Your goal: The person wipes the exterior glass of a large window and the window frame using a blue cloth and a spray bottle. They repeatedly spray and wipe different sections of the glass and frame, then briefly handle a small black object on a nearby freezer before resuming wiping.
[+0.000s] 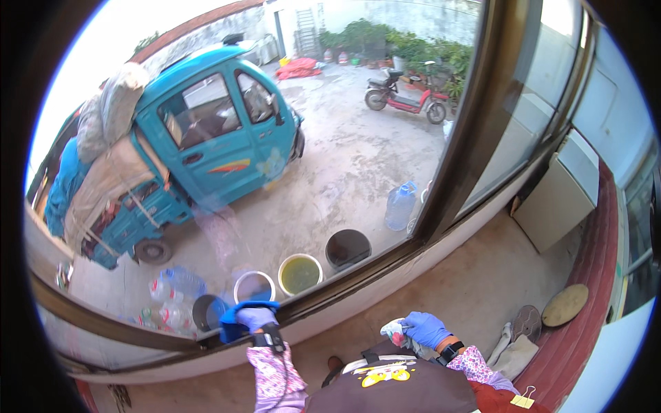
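Observation:
My left hand (256, 317), in a blue-violet glove, holds a blue cloth (234, 323) against the lower part of the window, by the brown window frame (323, 294). The cloth shows above and to the left of the fingers; the fingertips are partly hidden. My right hand (427, 330), in a blue glove, is closed around a crumpled white patterned cloth (394, 332) in front of my body, apart from the window. Dark bands circle both wrists, and a cable runs along my left forearm.
Behind the glass stand several buckets (300, 274), plastic bottles (175, 296), a loaded blue three-wheeler (220, 131) and a red scooter (410, 102). On my side, a cardboard box (551, 206), a round cushion (564, 305) and slippers (525, 323) lie to the right.

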Action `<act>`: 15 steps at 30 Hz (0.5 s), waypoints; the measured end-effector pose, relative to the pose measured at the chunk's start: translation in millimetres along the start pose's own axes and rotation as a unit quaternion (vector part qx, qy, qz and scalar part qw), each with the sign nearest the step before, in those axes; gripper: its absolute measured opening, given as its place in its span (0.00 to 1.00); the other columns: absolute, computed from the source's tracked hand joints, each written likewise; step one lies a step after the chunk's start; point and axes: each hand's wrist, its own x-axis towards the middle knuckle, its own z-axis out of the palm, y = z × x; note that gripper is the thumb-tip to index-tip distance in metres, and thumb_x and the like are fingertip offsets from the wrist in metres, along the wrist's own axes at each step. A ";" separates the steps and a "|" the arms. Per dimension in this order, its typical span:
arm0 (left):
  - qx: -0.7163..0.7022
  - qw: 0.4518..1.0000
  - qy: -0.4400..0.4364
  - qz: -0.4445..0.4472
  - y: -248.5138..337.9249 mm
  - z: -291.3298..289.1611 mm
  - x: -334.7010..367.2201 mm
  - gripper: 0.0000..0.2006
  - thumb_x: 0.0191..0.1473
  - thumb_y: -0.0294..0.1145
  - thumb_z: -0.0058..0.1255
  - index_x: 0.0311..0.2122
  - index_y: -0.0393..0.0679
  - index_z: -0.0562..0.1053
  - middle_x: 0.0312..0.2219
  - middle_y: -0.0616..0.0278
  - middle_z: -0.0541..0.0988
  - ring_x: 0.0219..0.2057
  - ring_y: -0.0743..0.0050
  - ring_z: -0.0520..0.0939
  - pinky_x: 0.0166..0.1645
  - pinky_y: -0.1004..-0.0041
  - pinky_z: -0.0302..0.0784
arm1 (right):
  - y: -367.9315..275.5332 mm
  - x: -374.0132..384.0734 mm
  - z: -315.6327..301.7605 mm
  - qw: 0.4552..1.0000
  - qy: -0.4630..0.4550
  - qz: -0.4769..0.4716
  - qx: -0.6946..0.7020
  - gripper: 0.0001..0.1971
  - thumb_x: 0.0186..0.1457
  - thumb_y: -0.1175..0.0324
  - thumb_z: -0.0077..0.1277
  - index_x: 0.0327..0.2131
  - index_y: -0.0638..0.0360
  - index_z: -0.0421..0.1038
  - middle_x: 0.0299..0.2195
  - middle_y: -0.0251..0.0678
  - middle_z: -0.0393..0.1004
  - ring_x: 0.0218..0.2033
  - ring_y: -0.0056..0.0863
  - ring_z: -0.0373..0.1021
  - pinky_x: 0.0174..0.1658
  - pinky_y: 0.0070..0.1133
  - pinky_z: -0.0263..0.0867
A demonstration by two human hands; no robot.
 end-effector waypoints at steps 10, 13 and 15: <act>-0.473 0.732 -0.371 -0.321 177.0 23.6 -195.2 0.16 0.57 0.48 0.46 0.23 0.49 0.66 0.19 0.63 0.71 0.23 0.73 0.71 0.30 0.73 0.67 | 48.3 -11.4 -54.7 0.998 -0.018 0.059 -0.003 0.14 0.54 0.56 0.46 0.37 0.47 0.78 0.36 0.42 0.76 0.39 0.43 0.72 0.44 0.33 0.67; -0.421 0.877 -0.196 -0.126 236.3 38.7 -224.3 0.17 0.58 0.46 0.47 0.20 0.51 0.64 0.19 0.72 0.67 0.22 0.82 0.68 0.27 0.77 0.63 | 74.3 -24.4 -79.1 0.997 0.026 0.074 0.003 0.14 0.54 0.55 0.47 0.37 0.49 0.77 0.35 0.43 0.76 0.38 0.43 0.72 0.42 0.33 0.67; -0.354 0.925 -0.139 0.002 264.4 50.2 -225.1 0.14 0.61 0.42 0.44 0.23 0.50 0.68 0.20 0.74 0.68 0.23 0.85 0.67 0.29 0.78 0.64 | 91.4 -32.4 -94.7 0.996 0.041 0.081 0.004 0.14 0.55 0.55 0.47 0.37 0.48 0.77 0.35 0.43 0.75 0.38 0.43 0.72 0.43 0.33 0.67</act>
